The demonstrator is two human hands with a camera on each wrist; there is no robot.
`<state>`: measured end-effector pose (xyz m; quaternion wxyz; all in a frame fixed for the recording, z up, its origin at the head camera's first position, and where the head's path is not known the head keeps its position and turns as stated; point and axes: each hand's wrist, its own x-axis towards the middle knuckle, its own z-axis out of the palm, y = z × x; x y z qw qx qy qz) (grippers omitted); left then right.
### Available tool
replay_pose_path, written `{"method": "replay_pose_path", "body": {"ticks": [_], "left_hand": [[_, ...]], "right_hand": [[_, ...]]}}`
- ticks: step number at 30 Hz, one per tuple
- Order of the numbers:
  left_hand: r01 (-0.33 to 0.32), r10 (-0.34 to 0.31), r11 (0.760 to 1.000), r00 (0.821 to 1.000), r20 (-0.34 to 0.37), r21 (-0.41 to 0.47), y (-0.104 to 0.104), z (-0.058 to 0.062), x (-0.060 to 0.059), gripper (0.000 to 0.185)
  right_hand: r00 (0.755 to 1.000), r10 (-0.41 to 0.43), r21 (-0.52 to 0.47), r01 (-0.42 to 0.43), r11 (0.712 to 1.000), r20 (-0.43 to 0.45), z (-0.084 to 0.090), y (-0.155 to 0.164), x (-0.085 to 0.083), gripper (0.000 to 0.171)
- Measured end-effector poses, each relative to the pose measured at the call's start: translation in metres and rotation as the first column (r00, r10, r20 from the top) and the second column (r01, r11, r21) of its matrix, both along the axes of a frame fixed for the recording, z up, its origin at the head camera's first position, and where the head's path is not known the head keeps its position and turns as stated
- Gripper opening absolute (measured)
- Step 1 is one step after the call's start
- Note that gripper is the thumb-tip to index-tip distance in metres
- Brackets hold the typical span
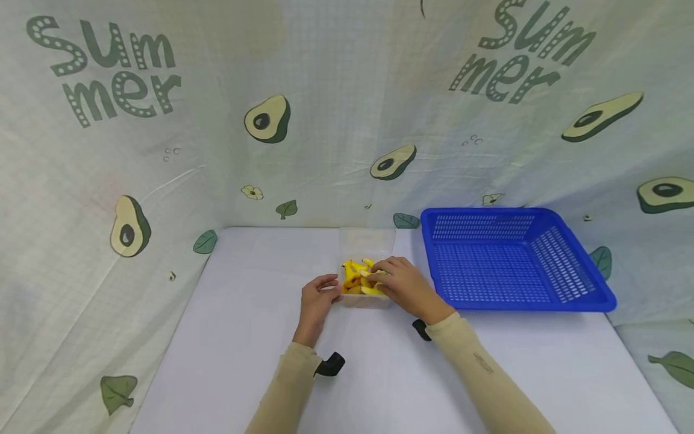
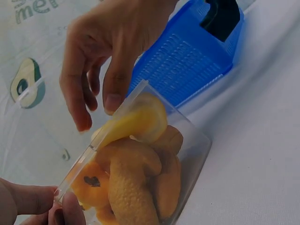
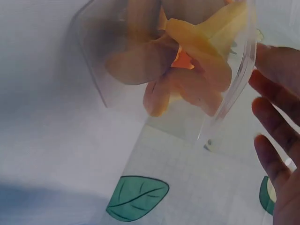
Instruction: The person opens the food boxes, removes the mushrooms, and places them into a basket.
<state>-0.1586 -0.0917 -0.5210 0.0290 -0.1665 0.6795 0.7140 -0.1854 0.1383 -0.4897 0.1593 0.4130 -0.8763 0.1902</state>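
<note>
A small clear plastic box (image 1: 365, 301) stands on the white table, filled with yellow and orange pieces (image 1: 353, 278), some banana-shaped. My left hand (image 1: 317, 301) pinches the box's left rim between thumb and fingers; in the left wrist view those fingertips (image 2: 40, 200) show at the lower left. Over the right side of the box hovers my right hand (image 1: 403, 286), its fingers loosely bent and apart. Nothing shows between them in the left wrist view, where the right hand (image 2: 110, 51) hangs above a yellow piece (image 2: 140, 123). The right wrist view shows its fingers (image 3: 276, 119) beside the rim.
To the right, a large blue plastic basket (image 1: 490, 271) sits near the table's back edge. A transparent lid (image 1: 367, 241) lies behind the box. White cloth (image 1: 325, 163) printed with avocados and leaves hangs behind the table (image 1: 260, 265).
</note>
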Motion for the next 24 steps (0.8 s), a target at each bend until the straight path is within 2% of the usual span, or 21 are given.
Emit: {"method": "replay_pose_path", "body": {"ticks": [4,9,18,24], "left_hand": [[0.0,0.001,1.0,1.0,-0.008,0.019,0.001,0.0,-0.001,0.036],[-0.004,0.004,1.0,1.0,-0.012,0.023,0.001,0.001,0.0,0.036],[0.0,0.0,1.0,1.0,-0.014,0.007,0.0,0.0,0.0,0.035],[-0.002,0.002,1.0,1.0,-0.013,0.004,-0.001,-0.002,-0.001,0.034]], "right_hand": [[0.998,0.056,0.078,-0.056,0.995,0.009,0.004,-0.007,-0.004,0.021],[0.995,0.09,0.146,-0.095,0.985,0.041,0.007,-0.011,-0.006,0.027],[0.983,0.139,0.123,-0.154,0.981,0.118,0.009,-0.015,-0.007,0.021],[0.984,0.138,0.137,-0.153,0.979,0.108,0.011,-0.017,-0.007,0.019]]}}
